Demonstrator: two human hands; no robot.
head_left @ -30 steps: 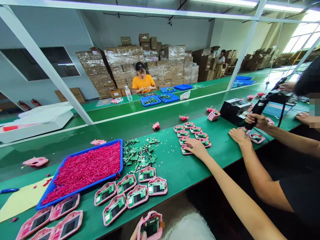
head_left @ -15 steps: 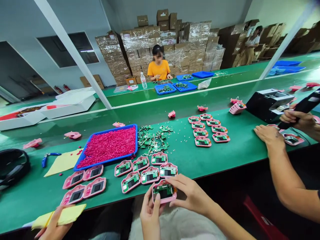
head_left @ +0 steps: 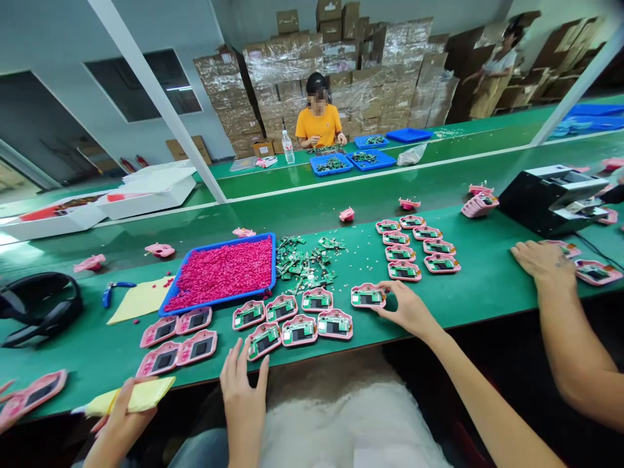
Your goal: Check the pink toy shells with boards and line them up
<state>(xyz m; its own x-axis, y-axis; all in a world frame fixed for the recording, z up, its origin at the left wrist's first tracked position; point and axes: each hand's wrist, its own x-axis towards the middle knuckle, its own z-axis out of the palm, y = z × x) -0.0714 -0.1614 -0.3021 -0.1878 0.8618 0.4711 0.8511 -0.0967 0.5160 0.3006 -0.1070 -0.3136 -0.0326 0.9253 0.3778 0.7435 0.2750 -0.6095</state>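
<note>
My right hand [head_left: 407, 308] pinches the right end of a pink shell with a green circuit board [head_left: 368, 296], which is at the table surface, right of a group of similar shells. My left hand [head_left: 244, 380] has its fingers spread and holds nothing; it is at the table's front edge, just left of the nearest shell of that group [head_left: 264, 340]. Other shells with boards [head_left: 334, 324] lie close together between my hands. Behind them is a heap of loose green boards [head_left: 305, 265].
A blue tray of small pink parts [head_left: 221, 273] stands behind the shells. At the left, a co-worker's hand holds a yellow-wrapped tube [head_left: 141, 395]. A co-worker's hand [head_left: 545, 263] rests at the right, near a black machine [head_left: 550, 198]. More shells [head_left: 403, 270] lie right of centre.
My right hand has moved right and forward with the shell, away from my left hand. My left hand has let go and moved left. The view has shifted slightly; a co-worker's shell appears at the far left.
</note>
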